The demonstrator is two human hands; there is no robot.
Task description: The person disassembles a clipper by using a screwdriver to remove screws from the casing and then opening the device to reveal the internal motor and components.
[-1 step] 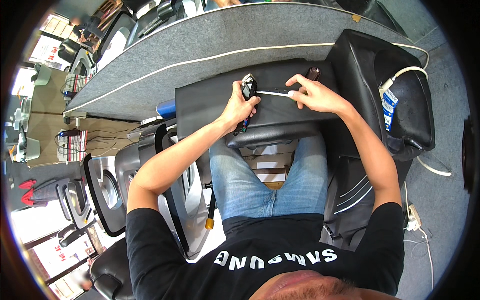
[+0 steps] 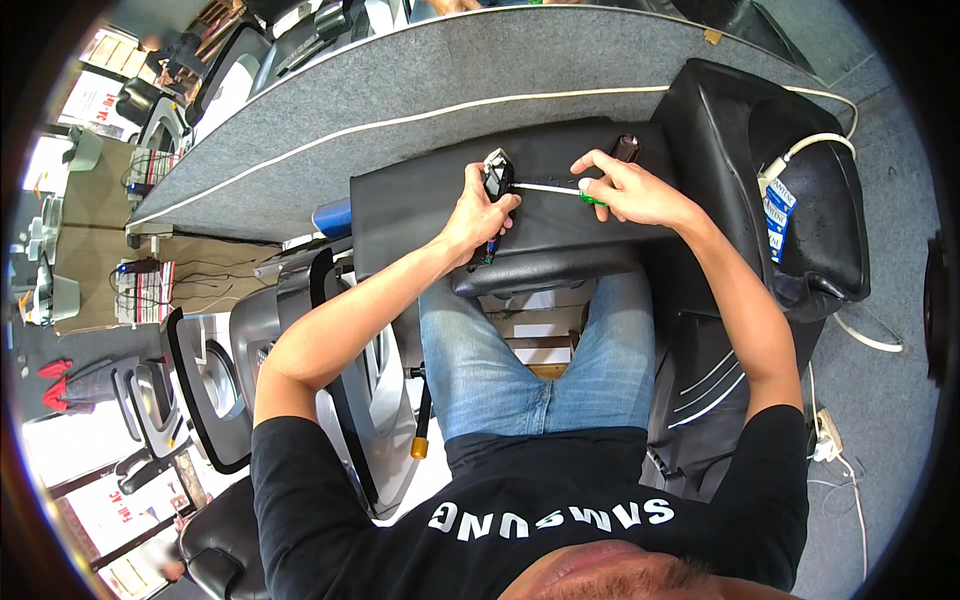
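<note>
My left hand [image 2: 482, 218] is closed around a black hair clipper [image 2: 497, 176] with a pale metal head at its far end. Small coloured parts, too fine to make out, show at its near end [image 2: 489, 250]. From the right, a screwdriver [image 2: 545, 188] reaches across with its thin shaft against the clipper's side. Its green handle [image 2: 590, 198] is pinched between the fingers of my right hand [image 2: 635, 192], index finger raised. Beyond the right hand a dark brown, glossy piece [image 2: 626, 148] lies on the black padded bench [image 2: 410, 205].
A black padded chair [image 2: 710, 130] stands at the right, holding blue-and-white sachets [image 2: 778, 225] and a white cable plug. A grey curved partition [image 2: 400, 90] runs behind the bench. Black-framed chairs [image 2: 215, 380] crowd the left, near a blue cylinder [image 2: 333, 217].
The right hand's fingers have shifted slightly on the screwdriver, and more of its green handle shows. The left hand and the clipper stay where they were.
</note>
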